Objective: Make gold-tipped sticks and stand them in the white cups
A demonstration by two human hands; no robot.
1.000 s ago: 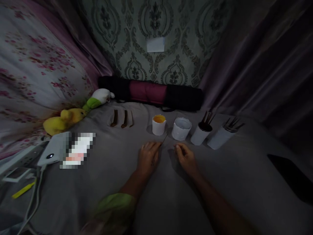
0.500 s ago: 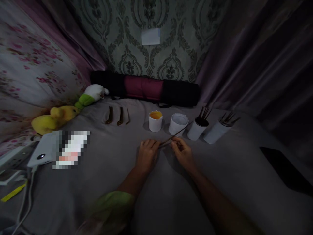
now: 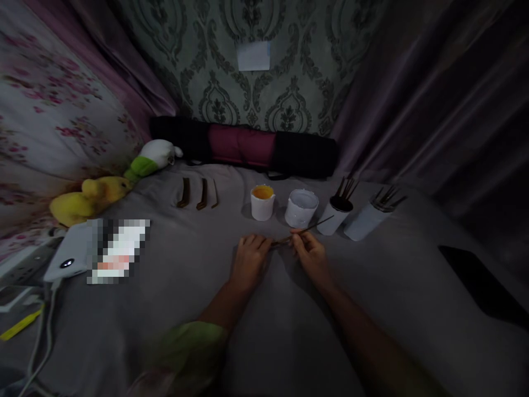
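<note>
Over the grey sheet, my left hand (image 3: 250,255) is closed around the ends of thin brown sticks, which poke out toward my other hand. My right hand (image 3: 309,252) pinches a thin brown stick (image 3: 317,223) between thumb and fingertips; its far end slants up to the right, in front of the white cups. How many sticks lie between the two hands I cannot tell. Beyond them stand a white cup with orange-yellow inside (image 3: 262,208) and a wider white cup (image 3: 301,212). Two taller containers, one white (image 3: 329,219) and one greyish (image 3: 362,225), lean at the right with several brown sticks in each.
Three bent brown pieces (image 3: 202,196) lie at the back left. A black and maroon rolled bag (image 3: 242,144) lies along the wall. Plush toys (image 3: 88,198), a white power bank (image 3: 71,256) with cables and a yellow marker (image 3: 20,324) are left; a dark flat object (image 3: 481,284) is right.
The stick in my right hand has tipped lower and farther right at its far end. My left hand stays nearly in place. The camera view has shifted slightly.
</note>
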